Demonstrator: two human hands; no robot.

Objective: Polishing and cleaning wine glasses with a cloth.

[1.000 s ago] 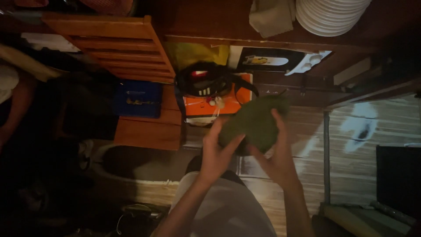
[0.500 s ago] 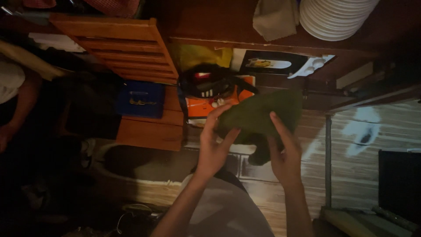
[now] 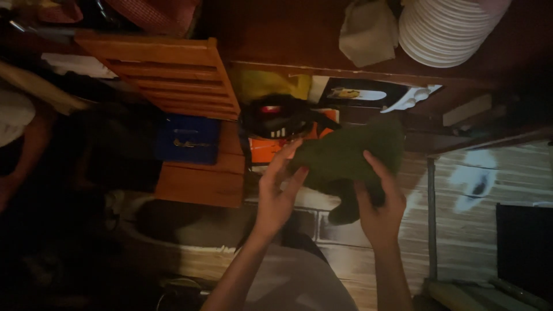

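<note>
Both my hands hold a dark green cloth (image 3: 351, 152) up in front of me. My left hand (image 3: 277, 193) pinches its left edge with the fingers spread. My right hand (image 3: 380, 207) grips its lower right part, and a flap of the cloth hangs down between the hands. Behind the cloth sits a black device with a red light (image 3: 276, 118) on an orange box (image 3: 271, 147).
A slatted wooden rack (image 3: 167, 72) leans at upper left above a blue box (image 3: 187, 138) on a wooden stand (image 3: 201, 184). A stack of white plates (image 3: 449, 29) and a folded pale cloth (image 3: 366, 31) rest on a dark shelf. Another person's arm (image 3: 23, 155) shows at far left.
The green cloth has gone from a bunched ball to spread out wider between my hands, and my hands have moved apart and slightly lower.
</note>
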